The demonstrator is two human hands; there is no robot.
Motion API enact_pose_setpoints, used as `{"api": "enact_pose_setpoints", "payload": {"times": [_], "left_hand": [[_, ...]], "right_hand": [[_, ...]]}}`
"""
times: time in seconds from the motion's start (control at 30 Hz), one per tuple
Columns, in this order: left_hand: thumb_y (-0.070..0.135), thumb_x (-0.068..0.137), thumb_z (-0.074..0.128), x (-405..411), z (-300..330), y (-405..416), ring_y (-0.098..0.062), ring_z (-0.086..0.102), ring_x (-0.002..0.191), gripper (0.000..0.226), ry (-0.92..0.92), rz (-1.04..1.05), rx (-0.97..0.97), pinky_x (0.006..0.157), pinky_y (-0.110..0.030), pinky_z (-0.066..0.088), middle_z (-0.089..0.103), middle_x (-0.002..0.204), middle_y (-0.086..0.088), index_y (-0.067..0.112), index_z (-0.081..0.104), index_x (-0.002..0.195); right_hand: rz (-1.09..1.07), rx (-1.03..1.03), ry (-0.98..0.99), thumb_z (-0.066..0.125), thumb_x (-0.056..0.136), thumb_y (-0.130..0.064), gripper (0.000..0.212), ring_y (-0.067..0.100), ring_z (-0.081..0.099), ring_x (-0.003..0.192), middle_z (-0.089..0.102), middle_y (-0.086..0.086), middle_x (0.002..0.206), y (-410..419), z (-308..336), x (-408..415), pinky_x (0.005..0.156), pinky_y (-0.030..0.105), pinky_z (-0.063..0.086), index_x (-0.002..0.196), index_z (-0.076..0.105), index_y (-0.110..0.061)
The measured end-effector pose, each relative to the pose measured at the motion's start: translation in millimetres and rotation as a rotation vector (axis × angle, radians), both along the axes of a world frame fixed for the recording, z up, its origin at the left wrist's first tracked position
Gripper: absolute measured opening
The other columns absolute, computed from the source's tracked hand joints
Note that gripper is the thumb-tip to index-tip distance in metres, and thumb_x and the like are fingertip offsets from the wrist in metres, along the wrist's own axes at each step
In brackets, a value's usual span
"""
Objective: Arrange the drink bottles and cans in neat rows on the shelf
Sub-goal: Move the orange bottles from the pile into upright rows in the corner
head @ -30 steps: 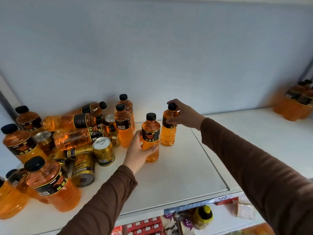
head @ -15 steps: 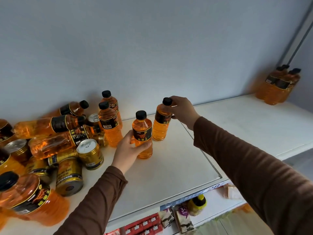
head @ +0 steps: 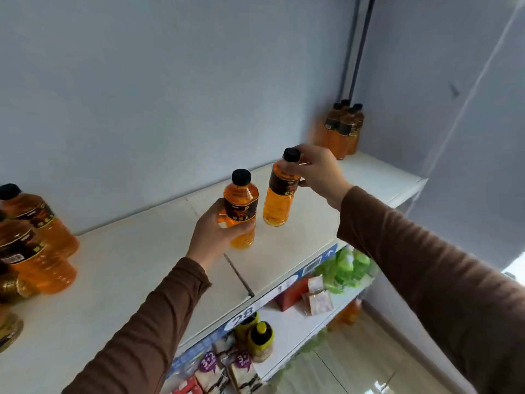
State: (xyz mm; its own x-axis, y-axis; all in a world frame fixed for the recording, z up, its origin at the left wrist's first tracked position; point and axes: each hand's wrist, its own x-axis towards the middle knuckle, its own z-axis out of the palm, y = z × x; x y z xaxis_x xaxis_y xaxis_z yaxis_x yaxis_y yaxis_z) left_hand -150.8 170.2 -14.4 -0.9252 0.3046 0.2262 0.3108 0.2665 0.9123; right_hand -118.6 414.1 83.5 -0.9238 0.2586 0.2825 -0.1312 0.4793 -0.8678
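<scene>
Left hand [head: 217, 233] had its grip wrapped round the lower body of the near orange bottle [head: 241, 209], fingers curled across the front below the black label, bottle upright at frame centre, base on or just above the white shelf [head: 119, 268], cannot tell which. Right hand [head: 318, 172] pinched the neck of the far orange bottle [head: 279, 191] just under its black cap, thumb against the label side, bottle tilted slightly left, just right of and behind the first, the two close but apart. Both arms in brown sleeves [head: 426, 280] came in from the bottom of the frame. At the far left edge stood larger orange bottles [head: 37, 237], black caps, with gold cans [head: 10, 328] partly cut off below them. Upper right, at the back corner of the shelf, a tight cluster of four orange bottles [head: 342, 129] stood upright, blurred. Lower shelf at bottom centre held yellow-capped bottles [head: 260, 341], packets and green packs [head: 346, 268]; a price strip [head: 244, 314] read 28.
</scene>
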Motion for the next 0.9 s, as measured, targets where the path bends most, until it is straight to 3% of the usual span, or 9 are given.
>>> {"api": "enact_pose_setpoints", "payload": {"times": [0.27,0.4,0.5,0.63,0.9], "left_hand": [[0.03,0.073,0.087,14.0,3.1,212.9,0.003,0.062,0.101,0.051,-0.024,-0.101,0.057,0.082,-0.023,0.045,0.069,0.11,0.017,0.032,0.063,0.117],[0.04,0.067,0.086,12.2,6.2,293.2,-0.003,0.064,0.102,0.055,-0.029,-0.108,0.057,0.085,-0.03,0.047,0.07,0.11,0.015,0.03,0.063,0.117],[0.05,0.06,0.084,2.9,8.3,338.6,-0.011,0.066,0.105,0.062,-0.045,-0.114,0.067,0.094,-0.04,0.051,0.072,0.11,0.012,0.03,0.064,0.115],[0.056,0.057,0.083,-22.3,8.5,385.2,-0.007,0.066,0.103,0.062,-0.044,-0.113,0.062,0.097,-0.043,0.051,0.072,0.108,0.016,0.036,0.064,0.112],[0.045,0.071,0.085,-106.2,-3.4,455.3,-0.013,0.061,0.112,0.062,-0.052,-0.038,0.069,0.102,-0.046,0.048,0.068,0.119,0.012,0.031,0.06,0.125]], "right_hand": [[-0.106,0.075,0.008,0.076,0.083,-0.038,0.028,0.018,0.065,0.097,0.069,-0.005,0.101,196.6,5.0,39.9,0.086,0.048,0.058,0.106,0.069,-0.025],[-0.135,0.077,0.005,0.076,0.081,-0.043,0.027,0.014,0.065,0.095,0.069,-0.009,0.099,271.6,3.2,42.7,0.087,0.047,0.058,0.103,0.067,-0.03],[-0.15,0.052,-0.004,0.076,0.081,-0.043,0.028,0.015,0.065,0.094,0.068,-0.009,0.098,316.1,0.2,34.3,0.087,0.047,0.058,0.103,0.066,-0.03],[-0.16,0.061,0.009,0.075,0.082,-0.043,0.032,0.02,0.065,0.096,0.069,-0.005,0.101,365.1,-3.5,6.8,0.086,0.048,0.058,0.108,0.066,-0.026],[-0.156,0.07,0.002,0.077,0.081,-0.041,0.042,0.022,0.064,0.1,0.068,-0.001,0.108,430.7,-6.3,-85.5,0.087,0.046,0.058,0.117,0.065,-0.022]]}}
